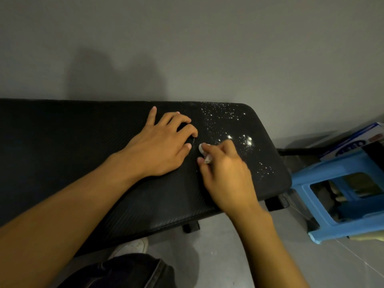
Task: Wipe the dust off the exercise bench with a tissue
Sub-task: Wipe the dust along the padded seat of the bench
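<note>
A black padded exercise bench (83, 159) runs across the view in front of a grey wall. White dust specks (247, 140) lie scattered over its right end. My right hand (226, 173) is closed around a small crumpled white tissue (204, 151) and presses it onto the pad just left of the dust. My left hand (164, 146) rests palm down on the bench beside it, fingers curled and spread, holding nothing.
A blue plastic stool (340, 221) stands on the floor at the right, close to the bench end. A blue and white box (353, 142) lies behind it. My white shoe (133, 246) and dark trouser knee (124, 271) are under the bench's near edge.
</note>
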Motion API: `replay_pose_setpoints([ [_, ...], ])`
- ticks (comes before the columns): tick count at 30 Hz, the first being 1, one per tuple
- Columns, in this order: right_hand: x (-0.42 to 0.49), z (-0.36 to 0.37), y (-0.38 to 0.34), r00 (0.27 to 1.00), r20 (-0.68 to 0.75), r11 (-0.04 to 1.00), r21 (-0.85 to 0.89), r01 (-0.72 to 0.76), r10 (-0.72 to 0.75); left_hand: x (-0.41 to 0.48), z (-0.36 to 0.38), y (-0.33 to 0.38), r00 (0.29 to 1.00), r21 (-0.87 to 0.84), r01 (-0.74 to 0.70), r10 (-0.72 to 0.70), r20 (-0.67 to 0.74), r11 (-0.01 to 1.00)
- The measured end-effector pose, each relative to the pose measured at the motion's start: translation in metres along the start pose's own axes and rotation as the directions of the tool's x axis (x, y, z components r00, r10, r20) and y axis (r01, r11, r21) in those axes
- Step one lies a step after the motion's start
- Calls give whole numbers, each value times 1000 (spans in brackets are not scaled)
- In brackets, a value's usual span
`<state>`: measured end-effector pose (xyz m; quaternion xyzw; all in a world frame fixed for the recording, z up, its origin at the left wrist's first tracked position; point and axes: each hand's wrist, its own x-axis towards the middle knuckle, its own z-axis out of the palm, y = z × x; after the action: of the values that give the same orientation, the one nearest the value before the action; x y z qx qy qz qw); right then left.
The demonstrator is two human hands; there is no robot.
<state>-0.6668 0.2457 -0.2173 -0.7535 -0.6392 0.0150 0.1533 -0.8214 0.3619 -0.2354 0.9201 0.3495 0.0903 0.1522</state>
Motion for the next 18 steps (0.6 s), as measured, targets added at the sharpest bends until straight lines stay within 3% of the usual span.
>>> replay_pose_setpoints([
  [1,-4,-1,-2,1000,27,999,38,10,-11,0,0,-1,1000,-1,-4,4,-4,1000],
  [3,-16,-7,7,990,30,955,258,-143,140,0,1,-1,1000,-5,-15,15,-15,1000],
  [6,-31,-30,14,907,104,721,572,-391,409,0,2,-3,999,-8,-21,21,-26,1000],
  [8,-43,-44,12,877,231,557,697,-451,421,0,2,-2,1000,-11,-20,19,-24,1000],
  [9,-50,-48,9,884,246,548,709,-444,397,0,2,-2,1000,-11,-14,13,-24,1000],
  [12,-70,-52,12,959,135,759,588,-279,248,1,3,-2,1000,-2,-9,9,-30,1000],
  [15,-73,-57,30,984,169,982,188,21,-53,1,4,-2,1000,1,-13,13,-28,1000],
  [16,-70,-57,37,966,193,985,47,164,-170,1,3,-2,1000,4,-15,15,-26,1000],
  [18,-58,-54,48,912,272,943,-46,331,-307,0,2,-2,1000,4,-14,14,-22,1000],
])
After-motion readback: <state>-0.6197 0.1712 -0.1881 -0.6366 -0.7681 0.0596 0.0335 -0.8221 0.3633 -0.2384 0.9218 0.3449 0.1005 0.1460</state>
